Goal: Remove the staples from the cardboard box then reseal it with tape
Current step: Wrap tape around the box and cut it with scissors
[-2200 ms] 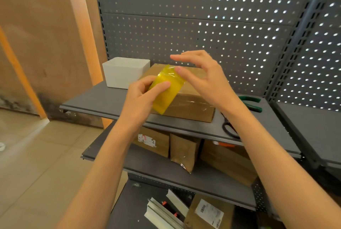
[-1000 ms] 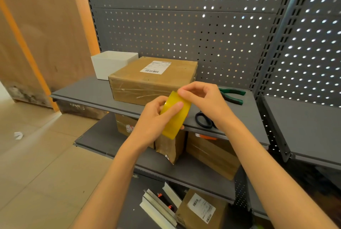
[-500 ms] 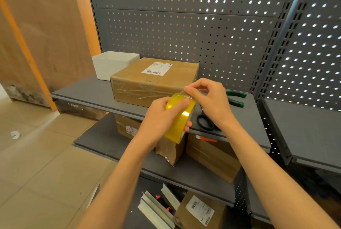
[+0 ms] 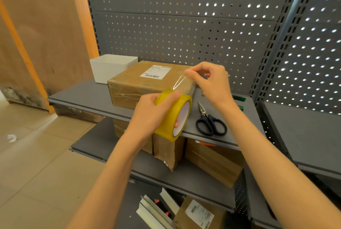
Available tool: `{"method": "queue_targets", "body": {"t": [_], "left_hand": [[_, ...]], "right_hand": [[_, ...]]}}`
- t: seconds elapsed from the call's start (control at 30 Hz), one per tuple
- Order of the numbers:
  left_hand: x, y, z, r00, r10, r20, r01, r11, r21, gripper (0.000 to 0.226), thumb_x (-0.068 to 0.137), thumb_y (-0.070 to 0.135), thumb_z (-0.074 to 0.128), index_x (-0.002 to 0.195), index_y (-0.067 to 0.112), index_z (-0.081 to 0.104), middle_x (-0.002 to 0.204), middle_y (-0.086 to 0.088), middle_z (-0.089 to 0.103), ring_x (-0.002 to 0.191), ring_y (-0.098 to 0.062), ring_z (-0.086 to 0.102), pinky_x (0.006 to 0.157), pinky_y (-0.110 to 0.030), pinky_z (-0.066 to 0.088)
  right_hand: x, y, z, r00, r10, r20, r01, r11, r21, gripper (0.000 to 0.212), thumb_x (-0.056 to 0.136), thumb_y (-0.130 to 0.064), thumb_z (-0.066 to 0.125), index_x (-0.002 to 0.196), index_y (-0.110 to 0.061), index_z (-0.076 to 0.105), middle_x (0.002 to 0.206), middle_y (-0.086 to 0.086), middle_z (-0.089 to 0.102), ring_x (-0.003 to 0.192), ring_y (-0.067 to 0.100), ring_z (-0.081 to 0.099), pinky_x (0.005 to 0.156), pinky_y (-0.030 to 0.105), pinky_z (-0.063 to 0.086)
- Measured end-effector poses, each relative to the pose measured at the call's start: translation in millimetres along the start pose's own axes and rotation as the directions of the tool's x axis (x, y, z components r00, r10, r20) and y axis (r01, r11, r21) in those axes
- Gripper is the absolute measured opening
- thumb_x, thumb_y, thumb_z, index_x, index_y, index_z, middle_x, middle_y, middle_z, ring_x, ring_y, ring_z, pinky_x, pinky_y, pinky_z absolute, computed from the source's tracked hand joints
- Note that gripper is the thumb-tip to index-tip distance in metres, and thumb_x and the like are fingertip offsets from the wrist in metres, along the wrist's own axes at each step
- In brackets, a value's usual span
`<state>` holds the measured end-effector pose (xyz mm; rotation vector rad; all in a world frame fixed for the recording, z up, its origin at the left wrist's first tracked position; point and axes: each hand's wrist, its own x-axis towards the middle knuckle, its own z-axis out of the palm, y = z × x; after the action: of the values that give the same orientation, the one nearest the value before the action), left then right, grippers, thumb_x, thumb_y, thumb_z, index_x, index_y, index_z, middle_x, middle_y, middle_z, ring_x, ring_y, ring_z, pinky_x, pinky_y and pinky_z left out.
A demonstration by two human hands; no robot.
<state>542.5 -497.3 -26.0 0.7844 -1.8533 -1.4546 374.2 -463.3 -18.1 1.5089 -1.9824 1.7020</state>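
Note:
A brown cardboard box (image 4: 134,85) with a white shipping label stands on the grey upper shelf (image 4: 83,96). In front of it my left hand (image 4: 151,114) grips a yellowish roll of clear tape (image 4: 171,116), fingers through its white core. My right hand (image 4: 210,83) pinches the free end of the tape strip (image 4: 181,83), drawn up and to the right of the roll, above the box's right corner. Both hands are held in the air, just clear of the box.
Dark-handled scissors (image 4: 210,123) lie on the shelf right of the roll; green-handled pliers (image 4: 239,102) are partly hidden behind my right wrist. A white container (image 4: 112,70) stands left of the box. More parcels (image 4: 212,160) sit on the lower shelf, against the perforated back panel (image 4: 184,26).
My right hand has peeled the tape end free and pulled a short strip up from the roll. The roll has turned so its white core now shows.

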Motion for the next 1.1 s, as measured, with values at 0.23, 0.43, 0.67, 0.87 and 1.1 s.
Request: {"method": "queue_targets", "body": {"t": [0.23, 0.43, 0.67, 0.87, 1.1], "left_hand": [[6, -11, 8, 0.981, -0.178, -0.078, 0.176, 0.984, -0.035, 0.038, 0.076, 0.041, 0.071, 0.064, 0.005, 0.065, 0.054, -0.013, 0.064, 0.053, -0.023, 0.062, 0.073, -0.044, 0.056], [5, -10, 11, 0.984, -0.168, -0.054, 0.166, 0.985, -0.039, 0.044, 0.080, 0.047, 0.065, 0.060, 0.008, 0.064, 0.057, -0.016, 0.068, 0.051, -0.019, 0.064, 0.066, -0.035, 0.057], [9, -3, 12, 0.978, -0.208, 0.036, 0.210, 0.973, -0.092, 0.023, 0.080, 0.033, 0.068, 0.073, 0.011, 0.064, 0.061, -0.011, 0.069, 0.052, -0.022, 0.066, 0.058, -0.033, 0.057], [17, -3, 13, 0.974, -0.223, 0.046, 0.226, 0.970, -0.090, 0.023, 0.081, 0.033, 0.068, 0.075, 0.011, 0.065, 0.063, -0.010, 0.070, 0.052, -0.020, 0.067, 0.057, -0.031, 0.057], [25, -5, 13, 0.973, -0.225, 0.059, 0.230, 0.968, -0.098, 0.025, 0.080, 0.035, 0.067, 0.076, 0.010, 0.065, 0.066, -0.012, 0.071, 0.052, -0.020, 0.067, 0.057, -0.030, 0.057]], "right_hand": [[15, 8, 10, 0.997, -0.047, 0.054, 0.051, 0.996, -0.075, 0.009, 0.080, -0.026, 0.072, 0.077, -0.018, 0.073, 0.075, -0.015, 0.063, 0.071, -0.007, 0.054, 0.066, 0.007, 0.035], [30, 25, 14, 0.989, 0.009, 0.145, -0.004, 1.000, -0.030, 0.007, 0.080, -0.023, 0.071, 0.076, -0.017, 0.072, 0.074, -0.010, 0.066, 0.068, -0.003, 0.056, 0.063, 0.007, 0.038], [38, 47, 22, 0.975, 0.050, 0.215, -0.051, 0.999, 0.002, 0.007, 0.082, -0.021, 0.071, 0.082, -0.015, 0.073, 0.084, 0.002, 0.072, 0.082, 0.016, 0.066, 0.075, 0.026, 0.052], [42, 57, 26, 0.968, 0.071, 0.241, -0.072, 0.997, -0.004, 0.005, 0.080, -0.022, 0.072, 0.082, -0.018, 0.073, 0.081, -0.002, 0.070, 0.083, 0.014, 0.065, 0.080, 0.030, 0.053], [42, 65, 30, 0.967, 0.098, 0.236, -0.103, 0.995, 0.009, 0.005, 0.079, -0.021, 0.073, 0.083, -0.018, 0.074, 0.074, -0.016, 0.065, 0.071, -0.008, 0.058, 0.070, 0.008, 0.045]]}}
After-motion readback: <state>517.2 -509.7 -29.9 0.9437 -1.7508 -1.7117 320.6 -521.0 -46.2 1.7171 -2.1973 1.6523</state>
